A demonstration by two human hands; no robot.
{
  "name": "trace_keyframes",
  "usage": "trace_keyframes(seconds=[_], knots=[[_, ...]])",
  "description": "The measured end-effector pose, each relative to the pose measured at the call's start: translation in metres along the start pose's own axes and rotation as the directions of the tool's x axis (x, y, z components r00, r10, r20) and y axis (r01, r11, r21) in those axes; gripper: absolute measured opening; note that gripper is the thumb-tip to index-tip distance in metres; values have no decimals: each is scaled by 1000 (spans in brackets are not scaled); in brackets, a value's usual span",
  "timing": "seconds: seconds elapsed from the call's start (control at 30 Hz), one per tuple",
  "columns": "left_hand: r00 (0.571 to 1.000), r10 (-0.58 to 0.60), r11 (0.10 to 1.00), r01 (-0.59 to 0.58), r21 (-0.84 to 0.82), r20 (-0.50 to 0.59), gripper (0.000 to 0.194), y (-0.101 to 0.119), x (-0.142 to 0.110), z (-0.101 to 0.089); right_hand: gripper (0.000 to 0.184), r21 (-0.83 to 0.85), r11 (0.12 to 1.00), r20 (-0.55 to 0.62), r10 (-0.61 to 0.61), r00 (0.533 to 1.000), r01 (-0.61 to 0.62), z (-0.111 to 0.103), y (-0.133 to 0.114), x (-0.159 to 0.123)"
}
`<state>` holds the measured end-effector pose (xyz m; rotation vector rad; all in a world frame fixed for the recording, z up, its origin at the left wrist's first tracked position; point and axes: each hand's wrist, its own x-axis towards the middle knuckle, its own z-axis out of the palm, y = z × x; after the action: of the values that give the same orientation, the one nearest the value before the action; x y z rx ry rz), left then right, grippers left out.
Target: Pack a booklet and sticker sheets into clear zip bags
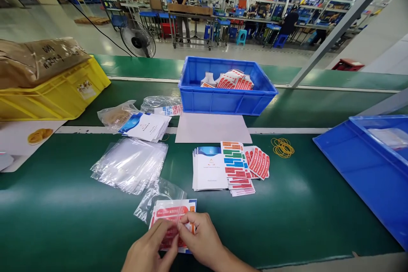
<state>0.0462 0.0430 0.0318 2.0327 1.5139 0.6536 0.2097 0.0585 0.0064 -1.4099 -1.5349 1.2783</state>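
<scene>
Two pinches, left hand (149, 246) and right hand (204, 238), seemingly grip a clear plastic bag (162, 190) over red "Max Level" label sheets (172, 211) on the workbench (79, 229); I'd judge this bagging. Next calls for aligned fingertips.

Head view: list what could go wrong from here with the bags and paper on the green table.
The clear bag at the left hand and right hand is thin and rumpled, so it might crease or slip from the fingers.

The pile of flat bags lies loose and uneven; a brushing arm could scatter it.

The fanned red stickers overlap the striped sheets, so a knock may slide them apart.
</scene>
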Motion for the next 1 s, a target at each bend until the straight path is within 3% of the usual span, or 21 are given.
trace_keyframes(seconds=[0.1,0.2,0.33,0.5,0.57,0.67,0.73,0.87,1.0], knots=[[996,-49,996,43,84,71,12,3,3,8,20,5,1000,31,-8,999,8,1,-3,-2],[996,-65,985,53,165,64,17,3,3,12,20,-19,1000,39,-12,999,13,2,-3,-2],[999,-12,968,22,250,-41,25,3,1,12,21,-81,996,40,-36,999,39,5,-3,-1],[975,19,913,74,402,-222,20,-1,4,-7,17,-137,990,51,-27,998,34,9,-5,-3],[986,52,915,16,404,-157,18,-2,4,-13,11,-133,989,68,-51,996,59,6,-6,-3],[988,145,928,-153,340,49,13,1,2,-13,9,-163,983,28,-77,997,81,-3,-11,1],[983,139,936,-170,308,120,13,5,2,-7,14,-194,977,19,-86,996,88,-8,-14,5],[989,77,965,-107,239,129,18,7,5,-3,19,-200,972,80,-107,991,121,-10,-17,8],[998,-27,989,17,149,60,22,-8,6,-34,18,-180,977,50,-110,993,117,-21,-4,0]])
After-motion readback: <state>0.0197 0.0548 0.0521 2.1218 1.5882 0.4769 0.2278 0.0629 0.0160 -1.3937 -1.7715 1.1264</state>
